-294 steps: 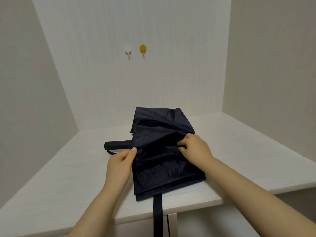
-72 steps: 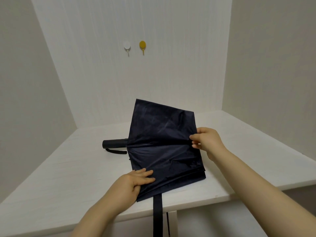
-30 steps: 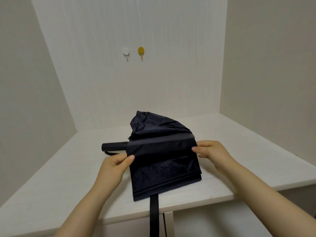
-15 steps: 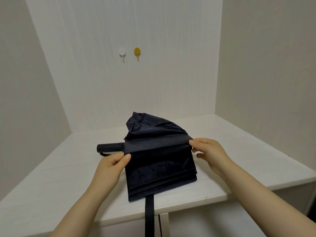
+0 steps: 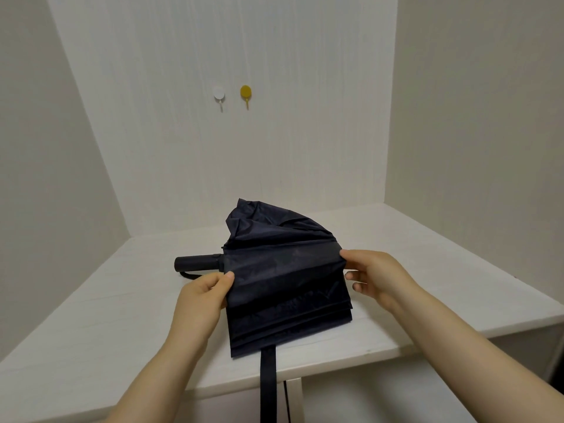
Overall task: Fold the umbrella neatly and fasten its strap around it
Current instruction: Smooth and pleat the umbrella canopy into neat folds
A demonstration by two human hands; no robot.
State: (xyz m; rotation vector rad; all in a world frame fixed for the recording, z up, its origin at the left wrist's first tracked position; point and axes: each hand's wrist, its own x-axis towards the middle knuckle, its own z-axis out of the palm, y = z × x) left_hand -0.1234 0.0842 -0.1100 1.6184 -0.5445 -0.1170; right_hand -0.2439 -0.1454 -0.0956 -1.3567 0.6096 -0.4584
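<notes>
I see the dark navy umbrella [image 5: 283, 282] lying collapsed on the white table [image 5: 91, 325], its canopy partly gathered into flat pleats between my two hands. The nearer pleats lie stacked and fairly even; beyond my hands the fabric bunches up in a loose, rumpled mound. My left hand [image 5: 200, 297] pinches the canopy's left edge, thumb on top of the cloth, the other fingers hidden under it. My right hand [image 5: 374, 277] pinches the right end of a fold, with its lower fingers curled beside the fabric's edge. The black handle [image 5: 197, 263] juts out just past my left hand's fingertips, pointing left, and a thin wrist loop [image 5: 190, 274] trails from it on the tabletop beside that hand. The strap [image 5: 268, 383] is unfastened: it runs from the canopy's near edge, between my forearms, and hangs over the table's front edge. Far beyond both hands, on the back wall, a white hook [image 5: 219, 94] and a yellow hook [image 5: 245, 92] sit side by side.
</notes>
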